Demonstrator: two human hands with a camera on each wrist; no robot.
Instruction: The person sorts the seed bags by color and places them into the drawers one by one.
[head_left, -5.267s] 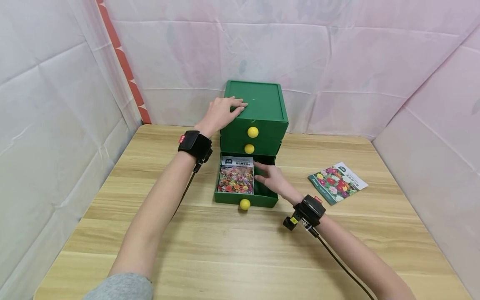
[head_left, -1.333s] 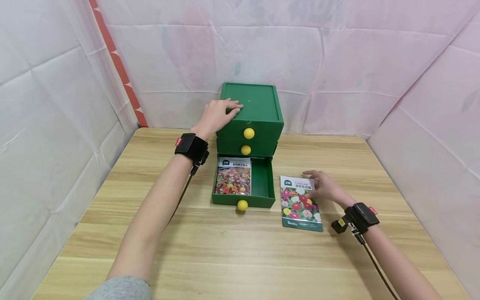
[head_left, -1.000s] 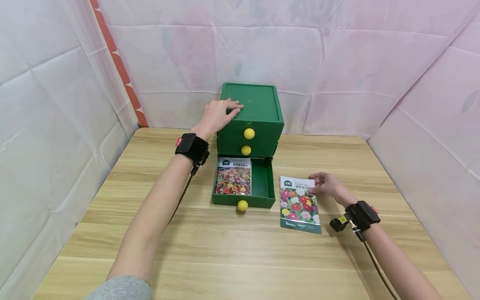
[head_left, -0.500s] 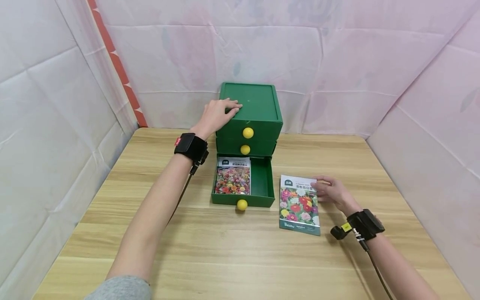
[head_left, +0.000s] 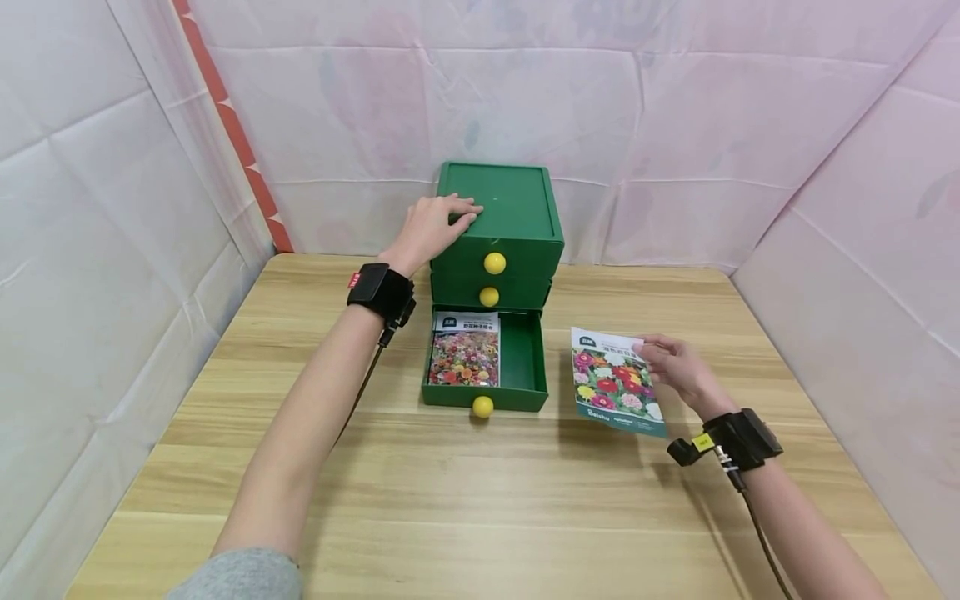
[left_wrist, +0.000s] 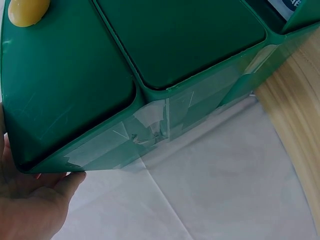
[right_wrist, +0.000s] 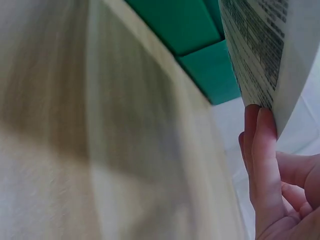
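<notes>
Cabinet (head_left: 498,225): green, three drawers with yellow knobs, standing at 12 o'clock on the table (head_left: 465,500), against the back wall.

Bottom drawer (head_left: 525,367): pulled out toward 6 o'clock. One flower-print packet (head_left: 465,354) lies flat in its left half; the right half shows bare green floor.

Left hand (head_left: 431,229): rests palm-down on the cabinet's top at its 9 o'clock edge, fingers straight and close together, tips pointing toward 3 o'clock. In the left wrist view the palm (left_wrist: 30,205) lies against the cabinet's rim (left_wrist: 100,145), where clear tape patches show.

Right hand (head_left: 675,371): at 3 o'clock of the open drawer, pinching a second packet (head_left: 615,383) at its right edge, thumb on the printed face, fingers behind. In the right wrist view the fingers (right_wrist: 262,150) lie pressed together against the packet's text-printed back (right_wrist: 260,50).

Second packet: lifted off the table and tilted, its shadow beneath it, just beside the drawer's right wall, not touching it.

Both wrists carry black strapped cameras with cables.
</notes>
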